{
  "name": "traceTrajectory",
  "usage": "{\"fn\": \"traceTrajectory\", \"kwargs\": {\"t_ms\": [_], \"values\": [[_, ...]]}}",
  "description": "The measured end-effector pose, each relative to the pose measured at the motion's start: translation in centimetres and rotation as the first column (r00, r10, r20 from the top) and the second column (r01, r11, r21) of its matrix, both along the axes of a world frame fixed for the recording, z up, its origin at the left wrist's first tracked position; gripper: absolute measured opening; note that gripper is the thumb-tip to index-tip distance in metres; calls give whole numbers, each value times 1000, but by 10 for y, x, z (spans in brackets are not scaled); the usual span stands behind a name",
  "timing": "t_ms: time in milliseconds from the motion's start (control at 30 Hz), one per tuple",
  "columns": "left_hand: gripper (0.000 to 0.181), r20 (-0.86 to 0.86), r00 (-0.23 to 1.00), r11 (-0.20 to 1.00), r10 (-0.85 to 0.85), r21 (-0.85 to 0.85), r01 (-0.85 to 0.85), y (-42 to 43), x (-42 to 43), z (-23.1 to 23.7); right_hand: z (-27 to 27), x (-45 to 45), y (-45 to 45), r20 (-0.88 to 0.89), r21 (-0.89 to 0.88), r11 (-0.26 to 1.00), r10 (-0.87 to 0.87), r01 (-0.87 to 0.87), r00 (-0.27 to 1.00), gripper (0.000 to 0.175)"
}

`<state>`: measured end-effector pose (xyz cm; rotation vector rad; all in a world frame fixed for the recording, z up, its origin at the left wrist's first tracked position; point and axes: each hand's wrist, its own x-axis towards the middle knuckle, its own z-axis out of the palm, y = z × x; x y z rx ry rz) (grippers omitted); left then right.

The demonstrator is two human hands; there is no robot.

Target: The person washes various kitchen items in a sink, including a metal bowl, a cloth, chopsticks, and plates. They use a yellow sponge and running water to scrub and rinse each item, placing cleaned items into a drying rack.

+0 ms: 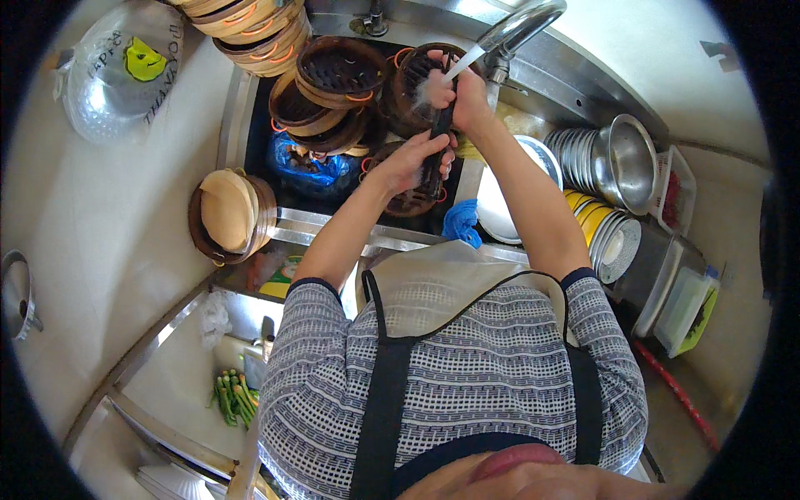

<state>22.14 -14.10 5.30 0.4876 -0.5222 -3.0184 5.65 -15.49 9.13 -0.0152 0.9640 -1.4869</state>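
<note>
Dark, narrow slats or sticks (442,119) are held in both hands under water running from the chrome faucet (524,24). My left hand (415,162) grips their lower part; my right hand (461,94) is around the upper part, fingers wet in the stream. Behind and under the hands, a round bamboo steamer basket (400,81) with an orange loop stands in the sink. Another dark steamer (406,203) lies below my left hand. To the left, more bamboo steamers (340,69) are piled beside a blue plastic bag (312,172) with scraps in it.
Pale bamboo steamers (262,37) are stacked at the back left. A steamer with round pale discs (228,209) sits at the sink's left corner. At right stand a white basin (500,200), a blue cloth (462,222), metal bowls (628,164) and yellow-sided dishes (590,219).
</note>
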Motion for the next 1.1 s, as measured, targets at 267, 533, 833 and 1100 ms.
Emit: {"fn": "traceTrajectory", "kwargs": {"t_ms": [267,533,833,1100], "values": [[19,136,980,956,146,-274,-105,-14,-5,5,11,3,-9,34,-125,984,-122,125,992,37],[18,198,744,-205,637,-888,412,-3,-4,-3,-14,12,-4,-317,114,983,-104,147,943,15],[43,167,985,724,45,-685,83,-14,4,9,-1,6,-5,-419,67,990,-88,128,904,12],[40,42,997,997,62,42,-64,-4,11,10,5,-3,-9,-85,-70,997,3,-9,996,17]]}}
